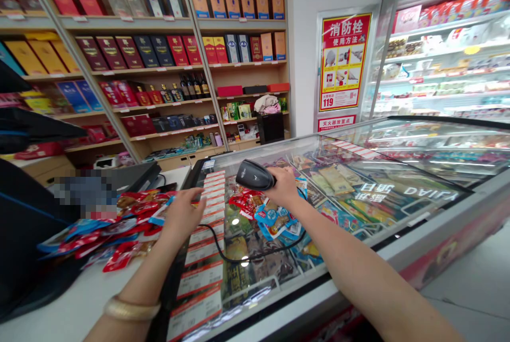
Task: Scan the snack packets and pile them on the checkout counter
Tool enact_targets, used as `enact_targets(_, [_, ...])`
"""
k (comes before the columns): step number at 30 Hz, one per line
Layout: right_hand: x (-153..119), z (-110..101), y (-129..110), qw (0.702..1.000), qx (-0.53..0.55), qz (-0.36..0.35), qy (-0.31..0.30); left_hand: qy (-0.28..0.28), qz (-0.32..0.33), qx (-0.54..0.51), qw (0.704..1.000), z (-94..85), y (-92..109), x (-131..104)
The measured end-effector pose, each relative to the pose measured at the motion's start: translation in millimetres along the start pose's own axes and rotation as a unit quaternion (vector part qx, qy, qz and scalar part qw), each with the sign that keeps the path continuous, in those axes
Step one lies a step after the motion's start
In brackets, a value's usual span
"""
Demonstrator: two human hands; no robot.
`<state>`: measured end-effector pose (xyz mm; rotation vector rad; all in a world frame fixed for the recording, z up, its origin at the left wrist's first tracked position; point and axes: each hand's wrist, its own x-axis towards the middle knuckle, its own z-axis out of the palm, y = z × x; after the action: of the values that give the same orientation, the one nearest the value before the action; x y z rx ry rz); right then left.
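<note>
My right hand (283, 185) grips a black barcode scanner (254, 174), its head pointing left above the freezer's glass lid (255, 273). A black cable (223, 254) loops from the scanner across the glass. Just beneath this hand lie red snack packets (244, 201) and blue snack packets (274, 220) on the lid. My left hand (183, 212) hovers at the freezer's left edge, fingers stretched to the right with nothing visible between them. Beside it, a heap of red and blue snack packets (131, 222) covers part of the white counter (103, 297).
White-and-red price labels (201, 273) run along the freezer's left side. A dark monitor (27, 236) stands at the far left. Behind are shelves of boxed bottles (147, 58), a red fire-hydrant poster (340, 60), and a lit refrigerated display (446, 60) at right.
</note>
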<state>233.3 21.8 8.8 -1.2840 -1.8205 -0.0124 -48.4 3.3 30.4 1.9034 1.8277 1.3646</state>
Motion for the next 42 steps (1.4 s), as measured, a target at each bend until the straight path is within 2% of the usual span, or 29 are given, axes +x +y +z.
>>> enact_targets(2, [-0.3, 0.3, 0.1, 1.000, -0.003, -0.001, 0.000, -0.087, 0.004, -0.027, 0.996, 33.6, 8.0, -1.2])
enact_targets(4, [-0.7, 1.1, 0.4, 1.000, -0.005, -0.003, 0.001, -0.152, 0.034, -0.030, 0.987, 59.9, 10.5, -4.4])
enact_targets(6, [-0.9, 2.0, 0.6, 1.000, -0.008, -0.006, 0.001, -0.174, 0.046, -0.036, 0.983, 76.8, 8.8, -7.4])
enact_targets(8, [-1.0, 2.6, 0.7, 1.000, -0.009, -0.007, -0.003, -0.161, 0.028, -0.051, 0.985, 84.4, 5.4, -8.8])
enact_targets(11, [-0.7, 2.4, 1.2, 1.000, -0.008, -0.007, -0.007, -0.132, 0.001, -0.058, 0.989, 81.2, 0.2, -6.9])
enact_targets(15, [0.0, 1.7, 3.0, 1.000, -0.006, 0.000, -0.001, -0.059, -0.013, -0.043, 0.997, 62.1, -5.4, -0.2])
enact_targets(17, [0.1, 1.7, 3.9, 1.000, -0.006, 0.004, 0.004, -0.020, -0.052, -0.070, 0.996, 53.1, -7.8, 2.5])
enact_targets(19, [-0.2, 1.8, 4.2, 1.000, -0.009, 0.005, 0.007, 0.006, -0.119, -0.159, 0.980, 46.8, -9.3, 3.5])
enact_targets(21, [-0.6, 1.8, 4.0, 1.000, -0.013, 0.003, 0.007, 0.023, -0.175, -0.276, 0.945, 42.5, -9.6, 2.7])
enact_targets(23, [-0.8, 1.5, 3.5, 1.000, -0.014, 0.002, -0.002, 0.026, -0.202, -0.356, 0.912, 39.0, -8.6, 1.1])
enact_targets(25, [-0.8, 1.1, 3.0, 1.000, -0.017, 0.002, -0.018, 0.024, -0.209, -0.396, 0.894, 35.6, -6.9, -0.1])
enact_targets(28, [-0.9, 0.5, 2.1, 0.999, -0.028, -0.005, -0.043, 0.033, -0.207, -0.422, 0.882, 31.6, -4.1, 0.0])
enact_targets(37, [-3.2, 2.5, -1.4, 0.993, -0.063, -0.029, -0.099, 0.053, -0.197, -0.425, 0.882, 32.8, -0.8, 2.7])
enact_targets(42, [-3.3, 2.2, -2.4, 0.990, -0.074, -0.029, -0.117, 0.040, -0.189, -0.426, 0.884, 34.0, -3.2, 2.8])
